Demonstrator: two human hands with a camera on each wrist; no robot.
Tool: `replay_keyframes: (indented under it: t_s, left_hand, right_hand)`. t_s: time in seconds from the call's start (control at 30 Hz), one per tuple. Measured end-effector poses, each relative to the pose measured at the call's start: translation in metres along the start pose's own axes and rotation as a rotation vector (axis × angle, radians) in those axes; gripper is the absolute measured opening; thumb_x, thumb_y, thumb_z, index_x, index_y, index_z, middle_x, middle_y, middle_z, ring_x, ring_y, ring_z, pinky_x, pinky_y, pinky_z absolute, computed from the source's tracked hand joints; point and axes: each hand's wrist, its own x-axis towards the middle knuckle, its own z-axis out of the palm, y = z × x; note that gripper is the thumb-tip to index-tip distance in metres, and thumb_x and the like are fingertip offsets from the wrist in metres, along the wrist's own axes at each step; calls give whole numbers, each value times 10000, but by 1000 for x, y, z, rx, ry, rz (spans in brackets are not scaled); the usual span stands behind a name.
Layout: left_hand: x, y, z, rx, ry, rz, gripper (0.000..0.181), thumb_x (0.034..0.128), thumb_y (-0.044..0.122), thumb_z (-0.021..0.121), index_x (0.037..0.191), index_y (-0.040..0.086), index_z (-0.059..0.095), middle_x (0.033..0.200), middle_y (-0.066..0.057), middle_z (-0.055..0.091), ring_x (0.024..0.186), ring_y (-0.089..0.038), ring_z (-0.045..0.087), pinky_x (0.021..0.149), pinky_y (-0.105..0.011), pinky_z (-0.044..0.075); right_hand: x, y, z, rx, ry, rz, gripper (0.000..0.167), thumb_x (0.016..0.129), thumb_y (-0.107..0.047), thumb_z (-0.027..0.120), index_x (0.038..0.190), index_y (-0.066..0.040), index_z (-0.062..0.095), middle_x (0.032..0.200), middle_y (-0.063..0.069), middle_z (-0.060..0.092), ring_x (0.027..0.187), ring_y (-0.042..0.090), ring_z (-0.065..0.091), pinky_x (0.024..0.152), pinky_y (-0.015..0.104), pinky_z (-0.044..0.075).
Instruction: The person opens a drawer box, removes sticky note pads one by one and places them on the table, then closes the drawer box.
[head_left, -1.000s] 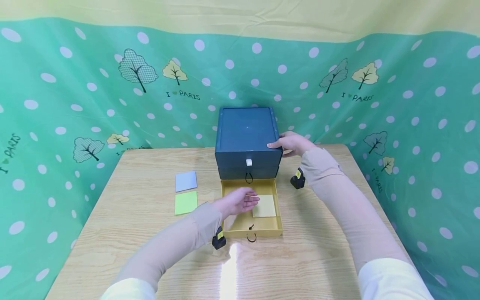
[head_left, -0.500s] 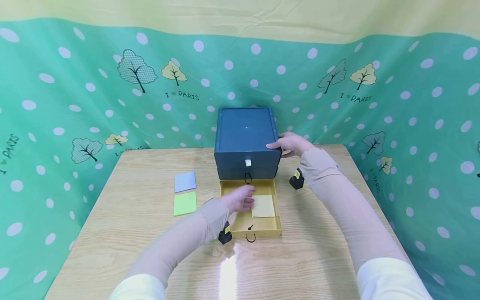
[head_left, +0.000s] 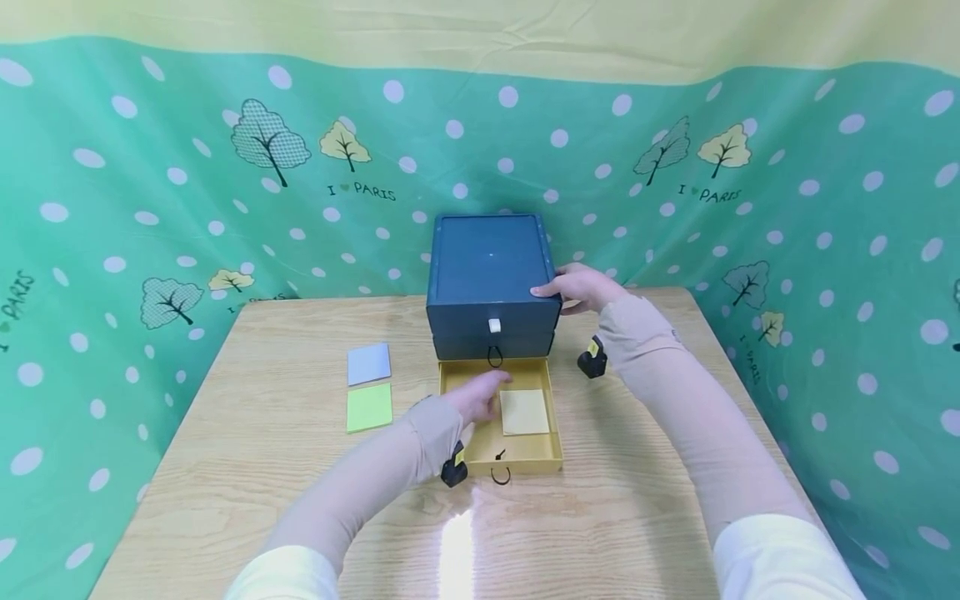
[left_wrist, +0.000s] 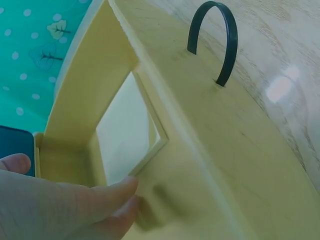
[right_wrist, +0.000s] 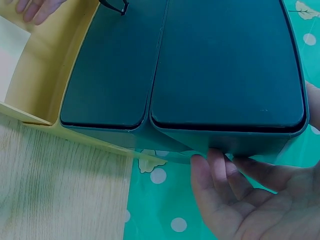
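My left hand (head_left: 474,398) reaches into a pulled-out yellow drawer (head_left: 531,468), its fingers relaxed. A cream sticky note pad (head_left: 525,413) lies flat on the drawer floor. In the left wrist view, the fingertips overlap the near edge of this pad (left_wrist: 125,135); whether they touch it I cannot tell. My right hand (head_left: 587,287) grips the right front corner of the dark blue drawer unit (head_left: 491,258), thumb over the top edge. Its curled fingers (right_wrist: 215,172) lie against the side wall in the right wrist view.
Left of the drawer, a blue sticky note pad (head_left: 369,364) and a green one (head_left: 370,407) lie on the wooden table (head_left: 285,400). Black loops serve as pulls, one (head_left: 501,476) on the drawer's front. A spotted green curtain (head_left: 315,150) encloses the back and sides.
My left hand has moved slightly forward in the drawer and turned from palm sideways to back up, fingers lowering beside the cream pad. The right hand stays on the drawer unit.
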Motion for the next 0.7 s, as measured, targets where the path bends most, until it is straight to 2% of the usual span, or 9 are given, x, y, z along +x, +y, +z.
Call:
replay_keyframes:
  t_s: [0.03,0.1,0.13,0.17,0.23,0.27,0.33,0.53,0.7]
  left_hand:
    - [0,0,1,-7,-3,0,447,900,196,582,1311,44,494,998,-64,360,689,-121,257,630,-219,247]
    - [-5,2,2,-18,-12,-3,507,914,198,561,1374,31,426,1160,-119,385,819,-146,364,784,-224,380]
    - [-17,7,6,-12,0,-13,544,931,174,523,1423,18,351,1274,-167,364,938,-189,420,918,-272,388]
    - [-19,7,6,-16,-7,-9,570,940,176,511,1442,1,305,1382,-220,302,1098,-252,421,1048,-335,350]
    - [-25,9,7,-30,-37,-9,634,949,167,491,1475,-23,193,1499,-299,122,1368,-379,217,1179,-461,165]
    - [-28,10,7,-33,-49,-8,658,954,165,480,1485,-28,142,1523,-316,43,1418,-406,105,1184,-494,99]
    - [-30,10,7,-34,-66,-1,672,956,161,472,1487,-34,109,1524,-329,-19,1426,-436,30,1185,-498,78]
    - [-30,9,4,-27,-75,14,633,958,151,460,1479,-42,156,1503,-338,79,1408,-431,132,1188,-476,120]
    - [-28,9,3,14,-87,33,588,973,150,425,1468,-58,188,1509,-351,57,1411,-459,94,1181,-493,127]
  right_hand:
    - [0,0,0,2,2,2,817,927,-257,610,1504,-5,90,1524,170,272,1368,319,321,1067,445,402]
    - [0,0,0,9,7,4,816,924,-254,614,1503,-2,95,1524,169,273,1367,318,321,1070,447,398]
    - [0,0,0,10,8,6,815,924,-254,614,1502,-2,98,1523,168,276,1366,317,322,1071,447,397]
    - [0,0,0,11,7,6,809,925,-252,613,1501,0,104,1519,168,284,1365,318,325,1073,449,395]
    - [0,-1,0,10,5,5,806,925,-251,612,1500,0,106,1519,169,283,1366,319,322,1076,451,392]
    - [0,-1,0,10,6,4,807,925,-250,612,1500,1,106,1521,168,278,1367,320,318,1075,451,392]
    - [1,-1,0,9,6,3,810,924,-252,613,1501,1,103,1527,168,267,1372,322,309,1076,452,391]
    - [3,0,0,8,4,-1,815,925,-255,613,1503,-4,96,1519,168,282,1358,315,332,1074,448,393]
    - [4,2,-1,11,-1,-1,818,924,-255,615,1506,-12,93,1516,166,285,1352,311,338,1073,444,395]
